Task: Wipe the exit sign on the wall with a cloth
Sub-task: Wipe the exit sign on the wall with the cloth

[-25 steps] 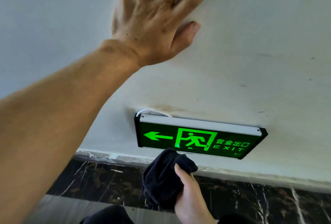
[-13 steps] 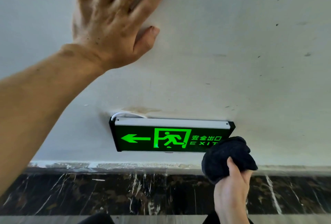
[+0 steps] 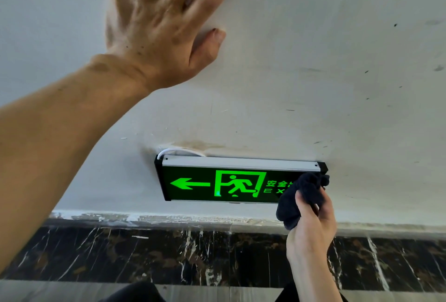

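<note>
Right hand is gripping a bunched dark cloth against the right end of the lit exit sign, low on the wall | left hand is bracing flat, fingers spread, holding nothing | sweeping leftward with even pressure would likely clean best.

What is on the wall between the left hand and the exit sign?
In the head view, mostly bare white wall lies between the left hand and the exit sign, with a brownish stain and a white cable just above the sign.
</note>
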